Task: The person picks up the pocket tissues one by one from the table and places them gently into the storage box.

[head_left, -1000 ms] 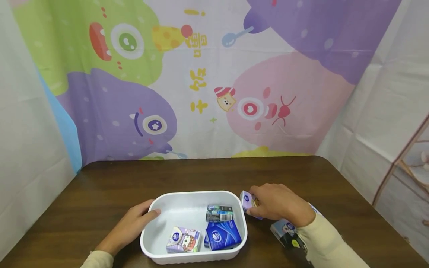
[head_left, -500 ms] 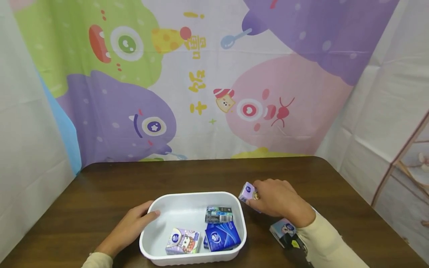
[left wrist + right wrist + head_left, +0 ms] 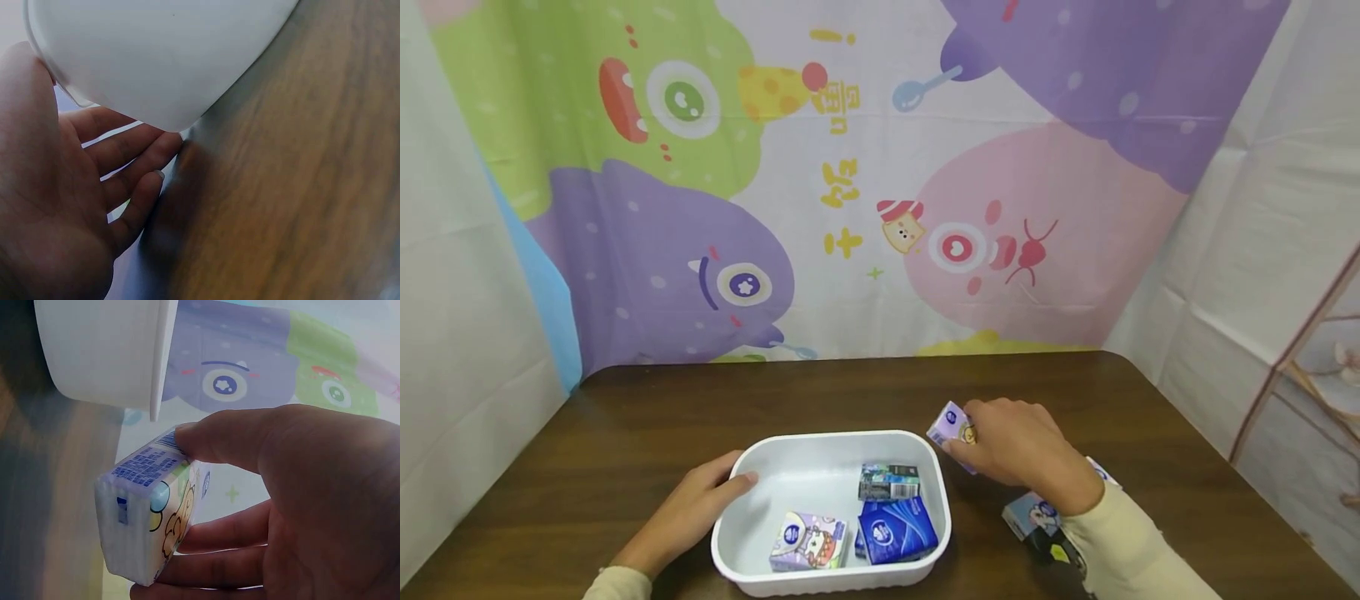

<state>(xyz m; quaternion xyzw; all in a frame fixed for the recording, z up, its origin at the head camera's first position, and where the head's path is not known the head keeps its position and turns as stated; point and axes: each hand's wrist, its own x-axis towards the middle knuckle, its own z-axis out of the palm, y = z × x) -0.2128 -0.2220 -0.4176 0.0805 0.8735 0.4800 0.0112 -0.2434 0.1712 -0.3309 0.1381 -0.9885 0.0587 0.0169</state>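
A brown counter (image 3: 820, 400) is being backed by a cartoon-printed curtain (image 3: 850, 292). A white tub (image 3: 797, 471) is being held at its left rim by the person's left grip (image 3: 703, 496), thumb over the rim, fingers outside. A lilac packet (image 3: 950, 423) is being pinched between thumb and fingers of the right grip (image 3: 1018, 442), just beside the tub's right rim (tilted). A blue packet (image 3: 898, 529), a dark patterned packet (image 3: 887, 481) and a second lilac packet (image 3: 808, 542) are being contained in the tub.
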